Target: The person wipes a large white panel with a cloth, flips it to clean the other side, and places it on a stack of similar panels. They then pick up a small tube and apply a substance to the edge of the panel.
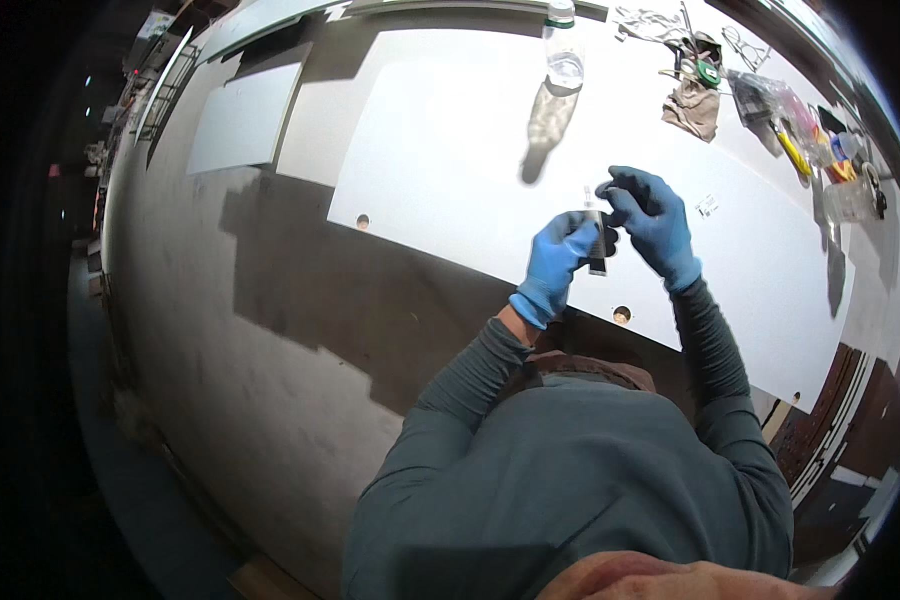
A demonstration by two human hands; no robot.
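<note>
My left hand (558,258), in a blue glove with dark fingertips, is closed around a small slim tube (598,262). The tube stands with its narrow pale tip pointing away from me, and my fingers cover part of its body. Just to the right, my right hand (652,222), gloved the same way, has its fingers bent together near the tip. Whatever they pinch, if anything, is too small to make out. Both hands are over a large white panel (450,150), which has round holes along its near edge.
A clear bottle (565,60) stands at the panel's far side. Cloth gloves (692,108), a green tape measure (708,73), plastic bags (760,98) and a clear jar (850,203) are at the right. Another white panel (242,118) sits at the far left.
</note>
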